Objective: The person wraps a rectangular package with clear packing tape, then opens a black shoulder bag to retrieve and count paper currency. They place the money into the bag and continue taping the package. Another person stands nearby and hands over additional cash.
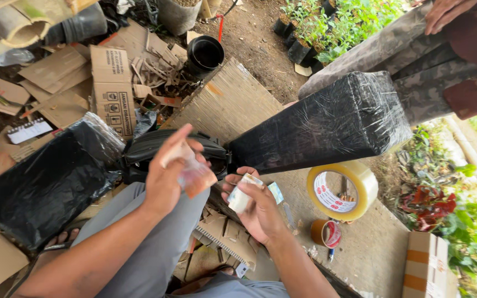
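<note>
Black-wrapped long pkg [327, 124] ctr-right; black-wrapped pkg [45, 182] left; brown printed carton [111, 91] behind.

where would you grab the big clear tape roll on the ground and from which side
The big tape roll stands tilted on its edge on the concrete, its open core facing the camera. Likely best: come from above, hook fingers through the core and pinch the upper rim of the band, thumb outside. The top is free; the black wrapped parcel crowds its upper left, and a smaller roll sits below.

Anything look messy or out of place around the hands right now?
Yes. Torn cardboard scraps lie strewn over the ground by the black pot. The left hand and right hand each hold folded paper notes.
</note>
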